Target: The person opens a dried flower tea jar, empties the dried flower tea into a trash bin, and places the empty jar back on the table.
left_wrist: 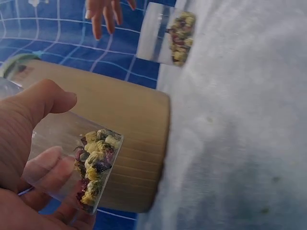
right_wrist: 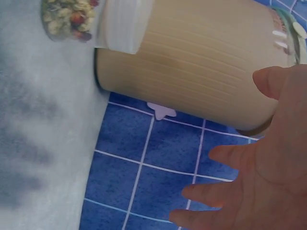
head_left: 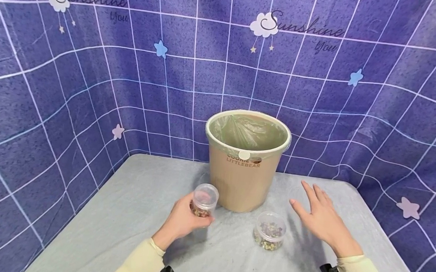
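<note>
My left hand grips a clear plastic jar, with fingers and thumb curled round its sides. Dried flower buds, yellow and dark red, lie in the bottom of that jar. In the left wrist view its base is raised off the table, in front of the bin. A second clear jar with a whitish lid stands on the table and holds similar dried flowers. To the right of it my right hand hovers with fingers spread, touching nothing.
A beige bin lined with a thin green bag stands at the back middle of the grey-covered table. Behind and at both sides hangs a blue gridded curtain with stars.
</note>
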Tool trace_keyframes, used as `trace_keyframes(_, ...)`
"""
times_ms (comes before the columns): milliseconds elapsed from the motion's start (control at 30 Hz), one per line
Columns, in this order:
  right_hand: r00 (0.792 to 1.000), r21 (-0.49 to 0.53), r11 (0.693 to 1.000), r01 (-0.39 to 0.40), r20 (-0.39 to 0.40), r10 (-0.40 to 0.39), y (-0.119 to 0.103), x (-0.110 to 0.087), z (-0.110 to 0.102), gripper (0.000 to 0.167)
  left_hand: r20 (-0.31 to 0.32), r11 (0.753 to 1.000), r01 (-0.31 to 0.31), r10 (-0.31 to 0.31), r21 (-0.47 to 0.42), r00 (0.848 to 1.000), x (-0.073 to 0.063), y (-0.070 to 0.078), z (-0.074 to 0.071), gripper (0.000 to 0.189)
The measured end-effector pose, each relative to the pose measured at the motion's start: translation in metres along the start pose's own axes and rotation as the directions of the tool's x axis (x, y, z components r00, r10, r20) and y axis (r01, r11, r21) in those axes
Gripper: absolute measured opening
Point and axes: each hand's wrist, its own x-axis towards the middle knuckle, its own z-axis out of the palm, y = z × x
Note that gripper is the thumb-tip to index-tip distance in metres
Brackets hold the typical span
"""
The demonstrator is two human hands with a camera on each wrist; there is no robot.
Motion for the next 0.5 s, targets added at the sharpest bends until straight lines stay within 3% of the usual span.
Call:
trace_keyframes(267,0.999,0.012,1.0,0.025,-0.025,-0.025,-0.009,0.005,-0.012,0.082,-0.01,0.998,-0.059,0.059,0.033,0.998,0.006,0.019,-0.013,0.058)
trace_keyframes(500,0.997,0.051,0.997,0.051,-0.066,-0.047,-0.021,0.01,-0.029,0.079,-0.046,0.972,-0.195,0.202,0.129,0.978,0.014,0.035,-0.023,0.056)
